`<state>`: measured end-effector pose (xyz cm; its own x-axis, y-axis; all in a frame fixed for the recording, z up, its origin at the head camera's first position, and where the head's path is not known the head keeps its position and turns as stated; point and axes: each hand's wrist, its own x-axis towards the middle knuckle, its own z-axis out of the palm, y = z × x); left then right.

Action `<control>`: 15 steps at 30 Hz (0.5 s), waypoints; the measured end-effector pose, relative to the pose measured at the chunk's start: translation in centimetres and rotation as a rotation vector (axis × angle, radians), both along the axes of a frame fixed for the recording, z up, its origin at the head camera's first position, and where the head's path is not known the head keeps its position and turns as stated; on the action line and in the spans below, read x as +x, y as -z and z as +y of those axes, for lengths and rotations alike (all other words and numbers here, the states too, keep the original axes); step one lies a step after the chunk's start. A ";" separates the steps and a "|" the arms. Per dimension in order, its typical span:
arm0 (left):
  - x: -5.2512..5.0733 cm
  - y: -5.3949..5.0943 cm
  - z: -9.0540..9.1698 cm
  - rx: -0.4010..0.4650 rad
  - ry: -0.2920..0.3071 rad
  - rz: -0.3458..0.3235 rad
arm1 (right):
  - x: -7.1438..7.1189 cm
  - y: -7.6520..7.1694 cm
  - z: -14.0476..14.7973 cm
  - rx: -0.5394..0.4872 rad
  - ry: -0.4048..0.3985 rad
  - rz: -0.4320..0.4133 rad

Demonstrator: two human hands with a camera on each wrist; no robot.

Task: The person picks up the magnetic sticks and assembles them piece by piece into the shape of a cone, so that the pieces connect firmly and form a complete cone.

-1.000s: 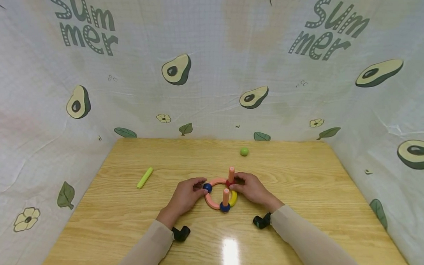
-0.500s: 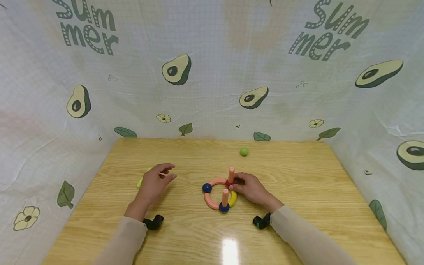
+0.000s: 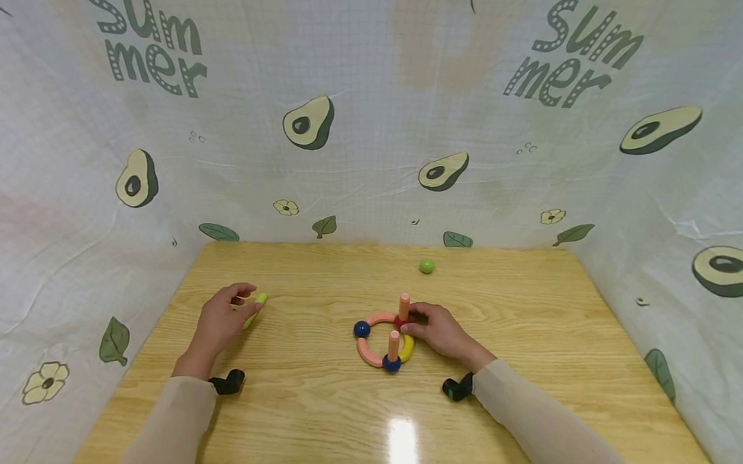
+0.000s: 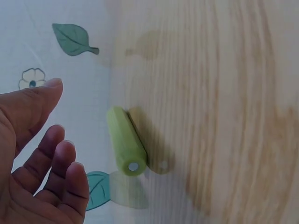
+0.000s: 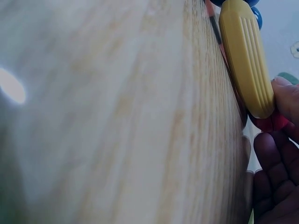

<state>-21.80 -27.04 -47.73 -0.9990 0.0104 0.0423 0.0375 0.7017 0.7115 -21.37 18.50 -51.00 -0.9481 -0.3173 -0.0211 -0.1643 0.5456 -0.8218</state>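
At the left of the table, my left hand (image 3: 221,322) hovers beside a yellow-green magnetic rod (image 3: 261,299). The left wrist view shows its fingers relaxed and apart from the rod (image 4: 126,142), which has a metal dot on its end. My right hand (image 3: 436,329) pinches a red ball (image 3: 400,322) on a ring of magnetic pieces. That ring has pink curved rods (image 3: 367,353), a yellow curved rod (image 3: 407,347) and two blue balls, one at the left (image 3: 362,329). A pink rod (image 3: 404,306) stands upright on the red ball, another (image 3: 394,345) on the front blue ball (image 3: 391,364).
A green ball (image 3: 426,265) lies near the back of the wooden table (image 3: 329,424). A printed cloth (image 3: 368,123) hangs behind the table and along both sides. A black camera mount is on each wrist.
My left hand has left the left blue ball and moved leftward to the yellow-green rod. My right hand stays at the red ball, and the ring has barely shifted.
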 end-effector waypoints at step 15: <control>-0.5 2.3 -0.9 -0.057 -0.002 -0.064 | 0.1 -0.1 -0.1 0.001 -0.008 -0.006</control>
